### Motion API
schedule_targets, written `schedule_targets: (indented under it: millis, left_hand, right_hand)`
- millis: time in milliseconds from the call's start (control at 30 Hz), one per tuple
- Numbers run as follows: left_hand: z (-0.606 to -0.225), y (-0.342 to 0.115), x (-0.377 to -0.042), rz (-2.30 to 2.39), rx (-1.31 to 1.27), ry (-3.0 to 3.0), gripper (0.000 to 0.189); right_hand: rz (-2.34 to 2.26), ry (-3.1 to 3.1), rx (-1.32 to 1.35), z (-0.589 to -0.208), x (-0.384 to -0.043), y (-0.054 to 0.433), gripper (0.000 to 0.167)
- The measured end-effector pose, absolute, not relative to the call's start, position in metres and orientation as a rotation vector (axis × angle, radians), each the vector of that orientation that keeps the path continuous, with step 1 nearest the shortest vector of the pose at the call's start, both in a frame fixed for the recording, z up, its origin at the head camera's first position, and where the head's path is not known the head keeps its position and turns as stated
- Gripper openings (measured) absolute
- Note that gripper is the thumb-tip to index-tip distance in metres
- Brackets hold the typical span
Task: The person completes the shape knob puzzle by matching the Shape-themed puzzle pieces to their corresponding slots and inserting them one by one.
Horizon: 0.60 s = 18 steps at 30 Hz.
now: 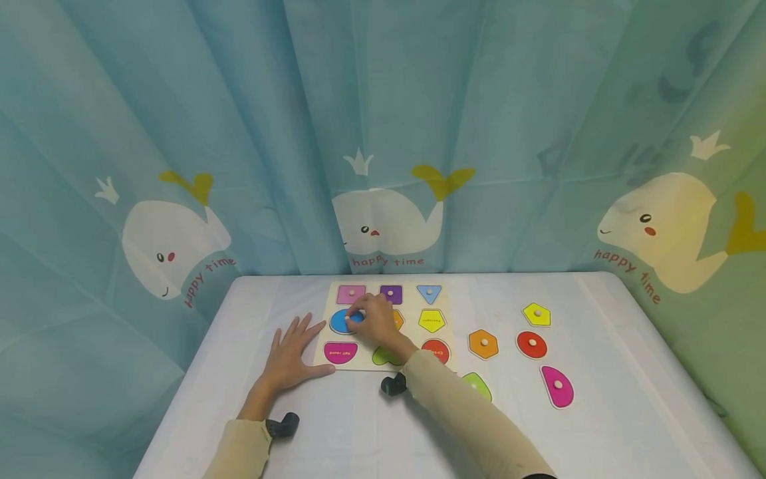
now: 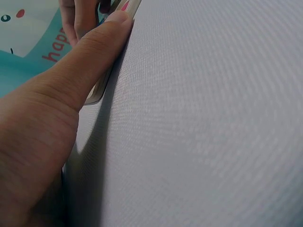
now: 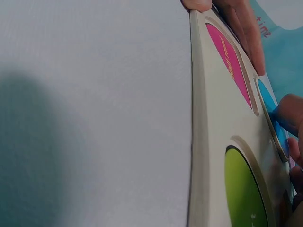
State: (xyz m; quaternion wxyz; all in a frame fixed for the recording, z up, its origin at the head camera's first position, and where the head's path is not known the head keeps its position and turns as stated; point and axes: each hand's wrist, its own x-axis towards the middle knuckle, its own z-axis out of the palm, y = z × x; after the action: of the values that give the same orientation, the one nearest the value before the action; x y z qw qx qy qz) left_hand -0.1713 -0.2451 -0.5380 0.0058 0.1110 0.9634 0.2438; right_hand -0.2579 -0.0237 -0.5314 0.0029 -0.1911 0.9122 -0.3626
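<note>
A pale wooden shape-puzzle board [image 1: 364,363] lies toward the back of the table. My right hand [image 1: 380,324] pinches the knob of a blue oval puzzle piece [image 1: 338,323] at the board's left side; whether it sits flush cannot be told. Spread fingers of my left hand [image 1: 290,359] lie along the board's left edge, its thumb touching the front corner. Knobbed pieces fill the back row: a pink rectangle [image 1: 343,293], a purple square [image 1: 395,291] and a blue triangle [image 1: 429,290]. Printed recesses show a magenta half round [image 3: 232,64], a green shape [image 3: 242,189] and a yellow pentagon [image 1: 432,315].
Right of the board lie loose knobbed pieces: an orange hexagon [image 1: 483,352], a yellow pentagon [image 1: 543,320], a red circle [image 1: 529,352] and a magenta half round [image 1: 558,397]. My right sleeve [image 1: 461,412] partly covers a green piece [image 1: 479,384]. A whale-print curtain [image 1: 509,199] hangs behind the table.
</note>
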Motion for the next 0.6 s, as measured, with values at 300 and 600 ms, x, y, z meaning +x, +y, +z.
schedule_targets:
  millis: [300,600]
  left_hand:
    - [-0.5377,-0.2446,-0.1718,0.758,0.326,2.997,0.099]
    - [-0.5385,-0.2450,-0.1726,0.757,0.327,2.996,0.099]
  right_hand:
    - [-1.100,2.867,-0.597,-0.5334,-0.2579,-0.0259,0.011]
    - [-1.076,2.880,-0.575,-0.5332,-0.2571,-0.0267,0.011]
